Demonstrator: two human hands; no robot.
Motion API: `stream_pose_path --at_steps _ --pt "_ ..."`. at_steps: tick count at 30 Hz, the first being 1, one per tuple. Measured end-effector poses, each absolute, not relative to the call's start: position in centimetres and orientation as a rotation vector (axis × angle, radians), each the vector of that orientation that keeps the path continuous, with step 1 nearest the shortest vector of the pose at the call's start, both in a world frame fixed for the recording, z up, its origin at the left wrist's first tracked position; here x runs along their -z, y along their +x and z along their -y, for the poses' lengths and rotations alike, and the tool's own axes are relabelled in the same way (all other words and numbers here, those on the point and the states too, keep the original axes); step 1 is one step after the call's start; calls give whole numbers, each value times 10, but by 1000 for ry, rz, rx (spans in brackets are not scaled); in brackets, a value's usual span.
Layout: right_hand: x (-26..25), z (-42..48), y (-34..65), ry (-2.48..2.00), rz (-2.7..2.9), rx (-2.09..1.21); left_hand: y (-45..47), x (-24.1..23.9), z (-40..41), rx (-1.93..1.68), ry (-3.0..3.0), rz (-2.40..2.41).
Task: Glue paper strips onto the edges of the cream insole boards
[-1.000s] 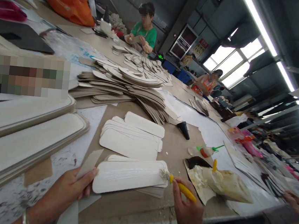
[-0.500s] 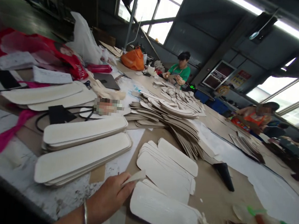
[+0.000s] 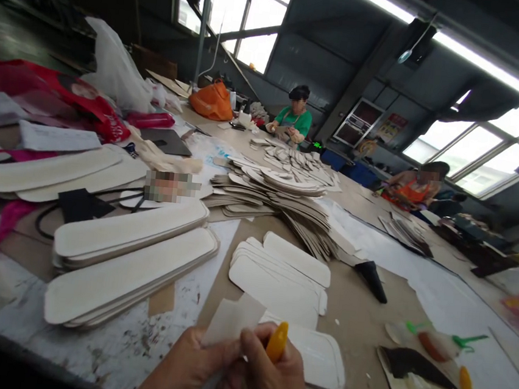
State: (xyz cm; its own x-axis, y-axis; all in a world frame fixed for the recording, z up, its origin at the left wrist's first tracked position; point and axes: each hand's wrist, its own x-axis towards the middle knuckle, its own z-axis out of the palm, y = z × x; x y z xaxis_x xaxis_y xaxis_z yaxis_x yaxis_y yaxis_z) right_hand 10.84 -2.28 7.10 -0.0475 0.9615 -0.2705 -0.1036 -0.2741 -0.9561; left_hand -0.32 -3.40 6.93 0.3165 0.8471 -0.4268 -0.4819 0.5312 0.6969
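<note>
A thin, pale grey-white piece [image 3: 233,317] is pinched in my left hand [image 3: 186,359], low in the middle of the view. Right beside it, my right hand [image 3: 276,373] is closed around a yellow-handled brush [image 3: 277,342], whose handle points up and whose pale frayed end is mostly hidden below. The fingers of both hands meet at the near edge of the piece. Behind and right of them lies a stack of white rounded panels [image 3: 317,359], partly covered by my right hand. More fanned white panels [image 3: 274,278] lie just beyond.
Long white panels [image 3: 132,274] are stacked at left. A large layered pile [image 3: 278,190] stands farther back. A black cone [image 3: 371,280], another yellow handle [image 3: 465,385] and green-handled items [image 3: 468,342] lie at right. Co-workers [image 3: 294,118] sit across the table.
My right hand has come in from the lower right with the brush and now meets my left hand. The pale piece is raised more upright. The view has shifted slightly right.
</note>
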Motion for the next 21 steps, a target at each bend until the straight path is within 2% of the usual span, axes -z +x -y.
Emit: stream_pose_path --at_steps 3,7,14,21 --pt "-57 33 118 -1366 953 -1347 6 -53 44 -995 628 -921" --pt "-44 46 143 -1507 950 -1153 14 -34 58 -851 914 -1004" --pt "-32 59 153 -1477 839 -1298 26 -18 68 -776 809 -939" --pt "-31 59 158 -1572 927 -1154 22 -26 68 -728 986 -938"
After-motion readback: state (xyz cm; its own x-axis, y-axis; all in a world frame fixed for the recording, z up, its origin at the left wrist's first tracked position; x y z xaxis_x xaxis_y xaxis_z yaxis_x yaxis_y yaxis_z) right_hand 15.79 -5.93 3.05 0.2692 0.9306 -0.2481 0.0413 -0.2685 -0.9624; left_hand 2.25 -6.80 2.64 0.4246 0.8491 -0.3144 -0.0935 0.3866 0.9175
